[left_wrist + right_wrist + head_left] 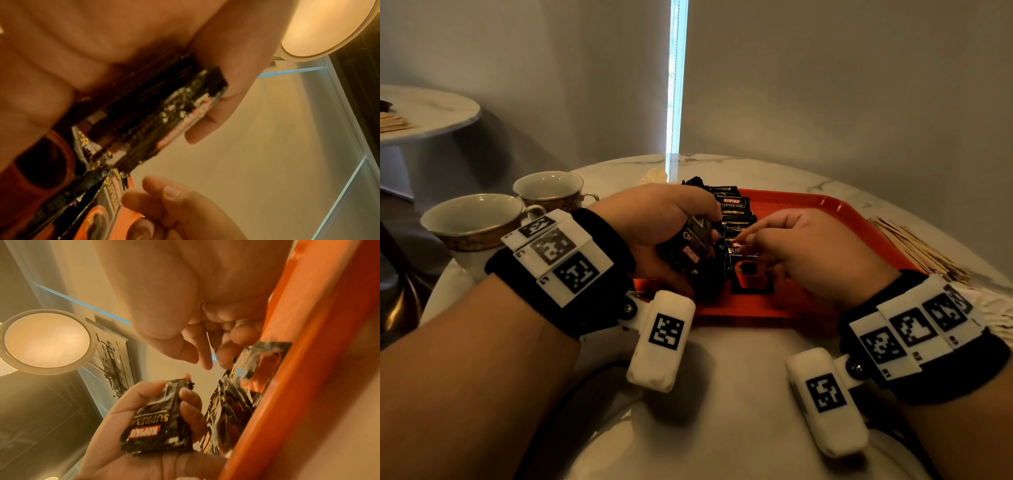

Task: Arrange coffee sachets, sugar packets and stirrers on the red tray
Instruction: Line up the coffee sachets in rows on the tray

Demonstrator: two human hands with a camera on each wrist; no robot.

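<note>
Glossy foil sachets (732, 205); smooth red plastic tray (808, 209); polished marble table (722, 370); wooden stirrers (914, 246).

— Walls (825, 85): plain grey, meeting at a corner; narrow strip of daylight (676, 78) between blinds.
— Furniture?
— Round marble table (722, 377) in front; second round table (431, 113) far left.
— Overhead?
— Round ceiling lamp (46, 341), lit warm.

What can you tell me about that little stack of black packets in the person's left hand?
The stack of sachets is glossy black foil, crinkled at its edges, printed KOPIKO on a red band and SUPREMO in gold. The left hand grips it between thumb and curled fingers, above the near left part of the red tray, lettering upside down to the wearer.
</note>
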